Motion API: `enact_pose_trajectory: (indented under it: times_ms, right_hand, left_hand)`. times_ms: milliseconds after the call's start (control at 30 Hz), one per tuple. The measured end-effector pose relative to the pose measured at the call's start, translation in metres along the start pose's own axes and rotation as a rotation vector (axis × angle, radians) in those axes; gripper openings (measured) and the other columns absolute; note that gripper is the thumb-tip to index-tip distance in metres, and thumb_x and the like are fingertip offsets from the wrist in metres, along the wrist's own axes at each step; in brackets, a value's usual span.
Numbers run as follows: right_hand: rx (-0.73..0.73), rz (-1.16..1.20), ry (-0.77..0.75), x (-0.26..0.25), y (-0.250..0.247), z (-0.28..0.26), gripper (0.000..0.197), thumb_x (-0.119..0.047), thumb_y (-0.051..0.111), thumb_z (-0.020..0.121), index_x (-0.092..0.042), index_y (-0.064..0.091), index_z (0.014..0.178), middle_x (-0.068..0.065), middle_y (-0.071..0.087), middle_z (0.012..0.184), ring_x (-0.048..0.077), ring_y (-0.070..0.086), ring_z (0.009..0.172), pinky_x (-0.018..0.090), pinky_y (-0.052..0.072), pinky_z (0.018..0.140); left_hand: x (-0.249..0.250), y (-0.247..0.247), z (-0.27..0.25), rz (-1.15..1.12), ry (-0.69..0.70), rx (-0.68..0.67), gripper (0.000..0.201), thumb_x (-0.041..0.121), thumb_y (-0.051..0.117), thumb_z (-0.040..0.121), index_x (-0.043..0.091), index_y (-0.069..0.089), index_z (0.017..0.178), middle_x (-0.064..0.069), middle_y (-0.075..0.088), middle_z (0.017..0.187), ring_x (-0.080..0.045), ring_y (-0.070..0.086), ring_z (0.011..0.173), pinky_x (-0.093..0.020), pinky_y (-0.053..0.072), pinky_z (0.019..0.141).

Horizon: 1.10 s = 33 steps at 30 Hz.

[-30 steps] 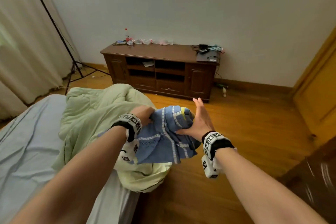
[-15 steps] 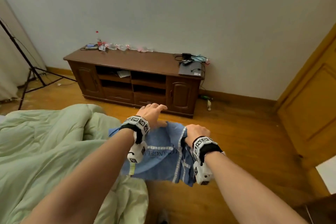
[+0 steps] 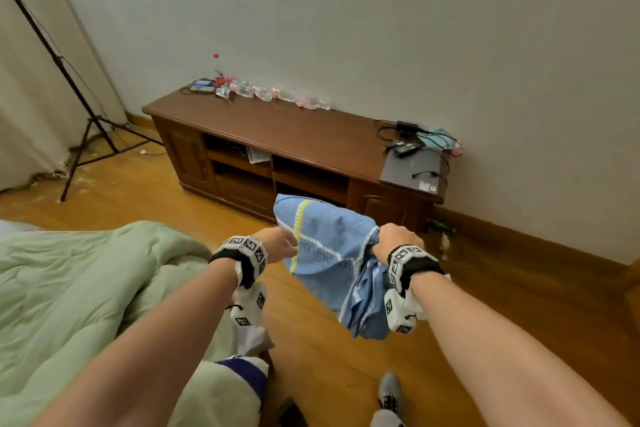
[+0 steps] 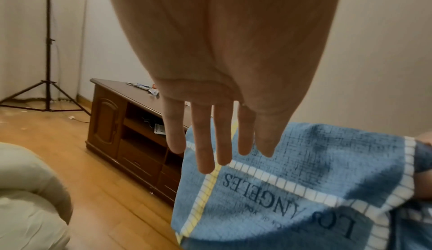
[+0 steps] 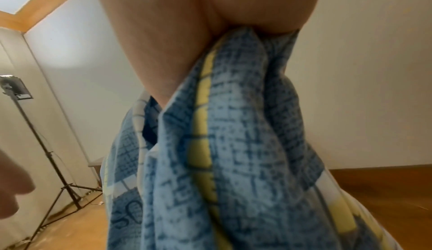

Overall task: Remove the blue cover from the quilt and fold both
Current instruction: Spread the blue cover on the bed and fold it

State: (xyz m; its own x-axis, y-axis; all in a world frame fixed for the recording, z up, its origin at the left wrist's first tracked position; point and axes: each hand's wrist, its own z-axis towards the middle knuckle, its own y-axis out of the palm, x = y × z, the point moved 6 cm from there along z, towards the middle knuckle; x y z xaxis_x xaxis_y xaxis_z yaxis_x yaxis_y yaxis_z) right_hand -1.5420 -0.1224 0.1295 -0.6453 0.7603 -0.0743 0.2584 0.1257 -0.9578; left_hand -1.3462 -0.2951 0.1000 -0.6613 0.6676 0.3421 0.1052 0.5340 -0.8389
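Note:
The blue cover (image 3: 329,246), checked with white and yellow stripes and printed letters, hangs bunched in the air over the wooden floor, apart from the quilt. My right hand (image 3: 384,240) grips its gathered right edge; in the right wrist view the blue cover (image 5: 233,143) spills down out of the fist. My left hand (image 3: 289,243) sits at the cover's left edge. The left wrist view shows the left hand (image 4: 222,154) with fingers straight and spread over the blue cover (image 4: 304,189), holding nothing. The pale green quilt (image 3: 69,288) lies crumpled on the bed at the left.
A low brown wooden cabinet (image 3: 277,135) stands against the far wall, with bottles, cables and a laptop (image 3: 412,170) on top. A black tripod stand (image 3: 86,135) and a curtain are at the far left. My shoe (image 3: 389,392) is on the floor below the cover.
The blue cover has come off the quilt's end and risen to the right, now hanging from my right hand. My left hand has gone from gripping to lying with straight fingers.

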Motion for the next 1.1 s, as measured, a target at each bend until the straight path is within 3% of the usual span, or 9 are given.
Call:
enact_pose_trajectory:
  times_ms: [133,333,500,600,700,800,900,967,1100]
  right_hand:
    - [0.011,-0.047,-0.175,-0.045,-0.025,0.133,0.018,-0.028,0.06,0.084,-0.022,0.066,0.1,0.006,0.069,0.103,0.031,0.066,0.095,0.034,0.052,0.076]
    - [0.005,-0.068,-0.495,-0.162,-0.064,0.271,0.014,-0.029,0.056,0.085,-0.026,0.064,0.096,0.003,0.069,0.097,0.031,0.066,0.09,0.036,0.054,0.075]
    - [-0.105,0.107,-0.644,-0.27,-0.086,0.356,0.007,-0.033,0.063,0.079,-0.026,0.064,0.079,0.0,0.07,0.085,0.03,0.064,0.079,0.036,0.054,0.073]
    - [-0.151,0.178,-0.704,-0.342,-0.096,0.407,0.011,-0.035,0.065,0.078,-0.026,0.063,0.074,-0.001,0.069,0.079,0.029,0.064,0.076,0.037,0.055,0.072]
    - [-0.177,0.178,-0.752,-0.417,-0.107,0.458,0.016,-0.039,0.067,0.077,-0.026,0.061,0.072,-0.001,0.069,0.08,0.029,0.064,0.076,0.038,0.055,0.073]
    - [-0.161,0.138,-0.808,-0.497,-0.124,0.508,0.021,-0.04,0.066,0.08,-0.027,0.055,0.067,0.0,0.069,0.082,0.029,0.064,0.078,0.037,0.053,0.073]
    - [-0.134,0.122,-0.857,-0.574,-0.14,0.547,0.021,-0.04,0.065,0.08,-0.03,0.054,0.065,-0.004,0.067,0.078,0.027,0.064,0.076,0.035,0.052,0.069]
    - [-0.128,0.12,-0.876,-0.627,-0.145,0.574,0.019,-0.038,0.064,0.081,-0.033,0.054,0.065,-0.006,0.067,0.076,0.025,0.063,0.075,0.034,0.051,0.067]
    - [-0.083,0.09,-0.951,-0.731,-0.147,0.63,0.008,-0.039,0.062,0.08,-0.032,0.064,0.083,-0.006,0.069,0.08,0.026,0.064,0.079,0.034,0.053,0.069]
  left_hand:
    - [-0.035,-0.057,0.078,-0.046,-0.117,0.208,0.032,0.031,0.053,0.096,0.023,0.063,0.126,0.002,0.065,0.125,-0.019,0.061,0.109,-0.036,0.051,0.092]
    - [-0.101,-0.123,0.139,-0.517,-0.313,0.559,0.028,0.023,0.062,0.092,0.016,0.066,0.119,-0.003,0.07,0.113,-0.018,0.065,0.102,-0.033,0.052,0.088]
    - [-0.195,-0.161,0.169,-0.834,-0.564,0.805,0.054,0.017,0.069,0.086,0.013,0.047,0.135,0.002,0.059,0.114,-0.017,0.059,0.104,-0.034,0.05,0.088]
    - [-0.263,-0.193,0.205,-0.927,-0.632,0.867,0.062,0.019,0.072,0.085,0.01,0.038,0.135,0.001,0.052,0.119,-0.016,0.053,0.112,-0.031,0.043,0.096]
    - [-0.338,-0.222,0.252,-1.007,-0.678,0.878,0.082,0.039,0.075,0.079,0.011,0.03,0.142,-0.007,0.047,0.137,-0.025,0.048,0.125,-0.043,0.044,0.104]
    - [-0.402,-0.267,0.3,-1.142,-0.636,0.851,0.103,0.063,0.068,0.071,0.025,0.017,0.151,-0.002,0.041,0.148,-0.029,0.051,0.124,-0.053,0.05,0.095]
    - [-0.448,-0.32,0.335,-1.335,-0.613,0.798,0.083,0.055,0.059,0.088,0.034,0.012,0.153,0.008,0.038,0.142,-0.033,0.061,0.109,-0.054,0.055,0.086]
    - [-0.481,-0.348,0.357,-1.493,-0.626,0.762,0.073,0.054,0.054,0.093,0.038,0.014,0.151,0.005,0.036,0.146,-0.04,0.06,0.112,-0.055,0.054,0.087]
    - [-0.56,-0.407,0.396,-1.55,-0.646,0.837,0.069,0.062,0.051,0.09,0.041,0.018,0.147,0.008,0.037,0.14,-0.039,0.057,0.117,-0.039,0.058,0.067]
